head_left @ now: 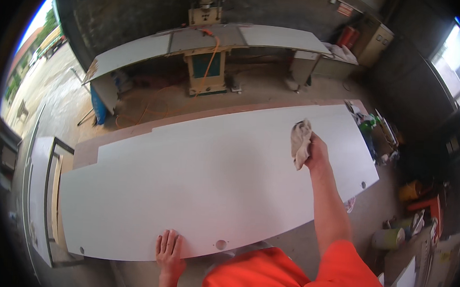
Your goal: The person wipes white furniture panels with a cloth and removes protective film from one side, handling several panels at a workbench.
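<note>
A long white panel (186, 172) lies flat before me, with round holes along its near edge. My right hand (318, 150) is stretched out over the panel's right part, closed around a crumpled off-white rag (300, 142) with dark stains. Whether the rag touches the surface I cannot tell. At the near edge, left of the middle hole (221, 244), my left hand (169, 250) rests flat on the panel with its fingers extended. Nothing is in it.
Brown board (114, 139) shows beneath the panel's far side. Behind stands a machine (206, 16) on a long bench (284, 37), with an orange hose (213, 63). Cluttered bottles (371, 122) sit past the right end; a metal frame (47, 201) stands left. A canister (388, 239) lies lower right.
</note>
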Demonstrator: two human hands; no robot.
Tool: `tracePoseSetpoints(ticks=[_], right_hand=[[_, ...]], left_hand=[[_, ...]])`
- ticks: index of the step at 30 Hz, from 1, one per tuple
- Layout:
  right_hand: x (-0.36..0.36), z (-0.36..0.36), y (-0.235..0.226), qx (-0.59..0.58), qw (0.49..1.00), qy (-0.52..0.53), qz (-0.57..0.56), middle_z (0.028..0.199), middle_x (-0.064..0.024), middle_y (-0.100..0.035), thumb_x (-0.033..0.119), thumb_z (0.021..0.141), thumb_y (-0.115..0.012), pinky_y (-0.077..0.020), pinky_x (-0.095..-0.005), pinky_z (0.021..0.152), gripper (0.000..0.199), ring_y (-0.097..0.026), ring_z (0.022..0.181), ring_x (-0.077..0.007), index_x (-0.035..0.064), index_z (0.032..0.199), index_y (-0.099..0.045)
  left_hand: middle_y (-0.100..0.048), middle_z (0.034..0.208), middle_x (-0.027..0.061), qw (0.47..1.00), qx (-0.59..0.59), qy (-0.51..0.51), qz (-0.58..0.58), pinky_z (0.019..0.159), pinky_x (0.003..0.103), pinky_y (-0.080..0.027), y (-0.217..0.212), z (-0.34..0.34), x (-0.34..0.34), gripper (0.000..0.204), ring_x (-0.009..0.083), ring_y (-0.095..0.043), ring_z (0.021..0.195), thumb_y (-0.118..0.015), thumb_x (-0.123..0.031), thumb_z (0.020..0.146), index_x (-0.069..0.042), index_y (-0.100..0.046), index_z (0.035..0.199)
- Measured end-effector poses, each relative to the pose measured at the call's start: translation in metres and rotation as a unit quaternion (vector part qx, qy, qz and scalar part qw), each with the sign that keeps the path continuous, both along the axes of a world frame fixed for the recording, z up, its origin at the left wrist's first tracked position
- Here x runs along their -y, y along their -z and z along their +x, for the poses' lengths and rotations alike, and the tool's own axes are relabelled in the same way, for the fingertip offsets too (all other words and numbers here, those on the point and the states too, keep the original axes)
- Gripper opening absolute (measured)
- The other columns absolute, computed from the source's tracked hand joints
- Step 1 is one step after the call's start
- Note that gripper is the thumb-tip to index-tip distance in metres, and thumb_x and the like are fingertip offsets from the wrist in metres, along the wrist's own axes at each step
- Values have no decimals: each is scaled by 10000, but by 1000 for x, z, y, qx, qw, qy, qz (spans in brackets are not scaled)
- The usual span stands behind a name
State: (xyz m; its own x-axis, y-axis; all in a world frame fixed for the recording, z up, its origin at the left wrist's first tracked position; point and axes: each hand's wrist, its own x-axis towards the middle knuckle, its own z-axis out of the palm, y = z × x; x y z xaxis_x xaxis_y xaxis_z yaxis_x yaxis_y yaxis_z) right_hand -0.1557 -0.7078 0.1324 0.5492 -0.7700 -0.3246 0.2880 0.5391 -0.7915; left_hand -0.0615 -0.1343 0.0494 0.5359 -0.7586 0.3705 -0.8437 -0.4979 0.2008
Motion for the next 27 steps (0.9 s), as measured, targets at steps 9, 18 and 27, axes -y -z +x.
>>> tracePoseSetpoints(ticks=[9, 18, 27], right_hand=[[15, -74, 18, -451, 735, -36, -506, 1528, -220, -508, 550, 923, -707, -399, -457, 1174, 795, -475, 1410, -387, 24, 1490, -524], [-12, -74, 100, -386, 603, -116, -689, 1386, -193, -634, 147, 893, -708, -429, -531, 1130, 586, -582, 1276, -422, 81, 1459, -572], [174, -168, 20, -10, 999, -36, -16, 1177, -107, -676, 97, 1005, -468, -527, -287, 619, 529, -636, 794, -158, 117, 1534, -492]], left_hand=[[-606, 1457, 195, 1000, 18, 8, 11, 1198, 540, -373, -3, -9, 28, 485, 391, -530, 1405, -546, 55, 789, -9, -684, 1249], [-431, 1611, 205, 987, -28, -42, 153, 1259, 548, -262, -23, -28, 17, 721, 404, -374, 1517, -716, -110, 765, -28, -529, 1457], [-271, 1662, 293, 961, -92, 10, 262, 1277, 604, -156, -56, -131, 214, 987, 492, -194, 1566, -784, -326, 790, 11, -322, 1595]])
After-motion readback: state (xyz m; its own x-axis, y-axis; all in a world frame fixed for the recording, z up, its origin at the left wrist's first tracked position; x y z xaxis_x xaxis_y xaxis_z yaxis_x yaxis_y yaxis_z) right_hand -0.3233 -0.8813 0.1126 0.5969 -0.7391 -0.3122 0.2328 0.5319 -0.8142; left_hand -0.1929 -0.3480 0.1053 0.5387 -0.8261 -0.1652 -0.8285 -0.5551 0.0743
